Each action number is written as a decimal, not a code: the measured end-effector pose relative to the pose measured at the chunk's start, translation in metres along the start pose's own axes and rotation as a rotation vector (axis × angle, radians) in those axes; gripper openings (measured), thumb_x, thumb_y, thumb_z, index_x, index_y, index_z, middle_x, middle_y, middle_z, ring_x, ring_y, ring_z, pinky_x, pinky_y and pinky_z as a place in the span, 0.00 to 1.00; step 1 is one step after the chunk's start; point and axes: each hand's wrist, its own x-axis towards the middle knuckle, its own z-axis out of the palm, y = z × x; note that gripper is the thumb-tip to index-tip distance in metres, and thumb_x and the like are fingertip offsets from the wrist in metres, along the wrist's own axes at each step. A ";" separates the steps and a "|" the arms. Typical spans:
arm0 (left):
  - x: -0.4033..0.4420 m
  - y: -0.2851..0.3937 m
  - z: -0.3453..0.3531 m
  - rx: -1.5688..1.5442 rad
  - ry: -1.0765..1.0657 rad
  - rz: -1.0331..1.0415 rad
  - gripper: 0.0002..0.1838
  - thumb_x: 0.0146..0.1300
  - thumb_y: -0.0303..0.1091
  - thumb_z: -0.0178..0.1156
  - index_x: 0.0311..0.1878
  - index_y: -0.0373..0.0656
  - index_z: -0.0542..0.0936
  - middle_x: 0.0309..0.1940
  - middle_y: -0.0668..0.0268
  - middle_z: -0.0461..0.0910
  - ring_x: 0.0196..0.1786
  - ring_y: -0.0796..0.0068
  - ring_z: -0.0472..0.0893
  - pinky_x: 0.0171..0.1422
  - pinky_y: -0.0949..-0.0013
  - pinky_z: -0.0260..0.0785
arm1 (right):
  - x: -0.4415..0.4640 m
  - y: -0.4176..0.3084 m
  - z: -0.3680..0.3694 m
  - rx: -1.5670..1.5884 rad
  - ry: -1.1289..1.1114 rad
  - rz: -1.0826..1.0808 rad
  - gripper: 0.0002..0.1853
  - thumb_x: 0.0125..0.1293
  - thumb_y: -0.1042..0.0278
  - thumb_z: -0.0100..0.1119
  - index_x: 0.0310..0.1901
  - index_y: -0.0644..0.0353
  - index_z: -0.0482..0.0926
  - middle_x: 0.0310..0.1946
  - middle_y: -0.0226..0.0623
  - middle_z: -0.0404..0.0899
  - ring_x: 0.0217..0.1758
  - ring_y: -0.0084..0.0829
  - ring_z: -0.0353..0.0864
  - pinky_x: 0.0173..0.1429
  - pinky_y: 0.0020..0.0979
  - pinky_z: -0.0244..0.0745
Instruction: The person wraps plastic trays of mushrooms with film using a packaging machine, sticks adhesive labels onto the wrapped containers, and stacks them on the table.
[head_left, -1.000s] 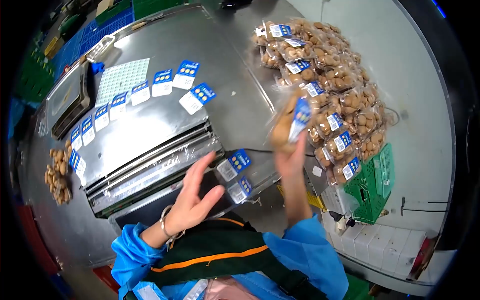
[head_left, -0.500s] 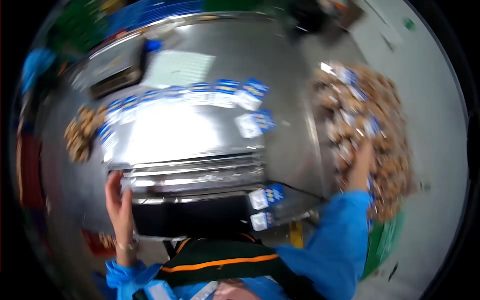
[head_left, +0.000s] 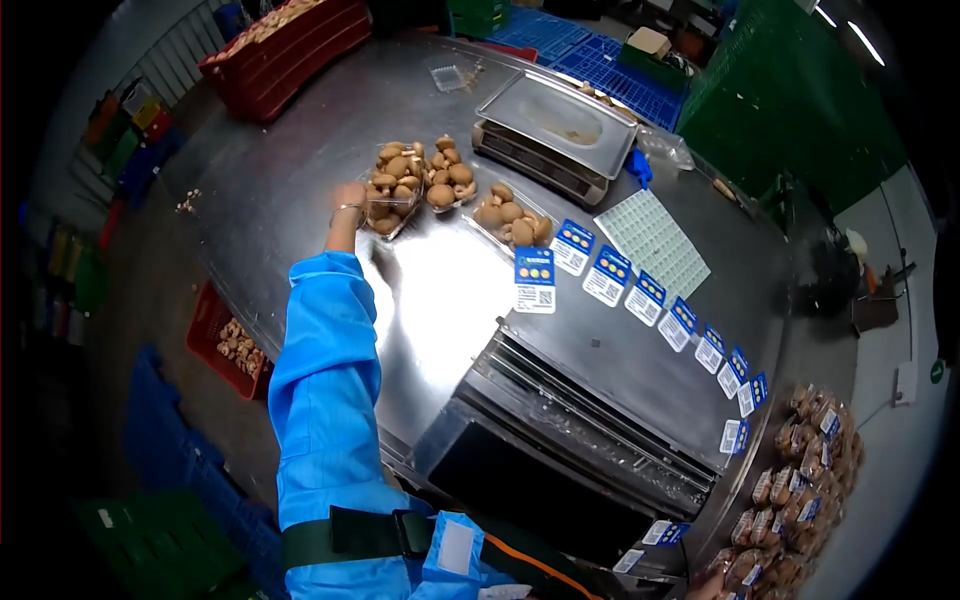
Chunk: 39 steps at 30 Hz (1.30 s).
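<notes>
My left hand [head_left: 348, 197] is at the left side of a clear plastic tray of brown mushrooms [head_left: 396, 180], its fingers closed against the tray edge and partly hidden. Right beside that tray stands another tray of mushrooms [head_left: 448, 178]. A third mushroom tray [head_left: 512, 218] sits a little nearer the labels. At the bottom edge, only a small part of my right hand [head_left: 710, 584] shows, by the heap of wrapped mushroom packs [head_left: 800, 490]; its fingers cannot be made out. Several blue-and-white labels [head_left: 608, 275] lie in a curved row on the metal table [head_left: 290, 190].
A weighing scale [head_left: 555, 125] stands behind the trays, with a sticker sheet [head_left: 655, 238] beside it. The wrapping machine [head_left: 560, 450] is close in front of me. Red crates [head_left: 290, 60] [head_left: 215, 335] stand at the far left and below the table's left edge.
My view has swung left. My left hand has moved from the machine's edge to the mushroom trays. My right hand, earlier on the wrapped packs, is now mostly out of sight.
</notes>
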 end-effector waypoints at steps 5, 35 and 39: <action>-0.038 0.028 0.002 -1.234 -0.045 -0.389 0.13 0.62 0.33 0.45 0.35 0.33 0.75 0.30 0.55 0.79 0.21 0.63 0.80 0.21 0.67 0.72 | -0.053 0.005 -0.011 -0.063 0.143 0.144 0.18 0.64 0.50 0.50 0.46 0.55 0.75 0.30 0.27 0.77 0.26 0.20 0.71 0.23 0.20 0.62; -0.390 0.286 -0.058 -0.589 -0.754 0.977 0.19 0.64 0.41 0.52 0.51 0.37 0.71 0.44 0.54 0.77 0.46 0.64 0.79 0.48 0.66 0.72 | -0.221 -0.112 0.182 -0.526 -0.645 -0.938 0.15 0.60 0.62 0.52 0.44 0.60 0.78 0.36 0.43 0.79 0.34 0.35 0.76 0.39 0.31 0.70; -0.438 0.183 -0.085 0.016 0.209 1.065 0.17 0.48 0.45 0.64 0.34 0.41 0.80 0.30 0.60 0.73 0.39 0.61 0.69 0.48 0.61 0.57 | -0.213 -0.092 0.133 -1.007 -0.320 -1.066 0.20 0.54 0.46 0.57 0.34 0.57 0.81 0.32 0.41 0.76 0.42 0.42 0.70 0.50 0.41 0.60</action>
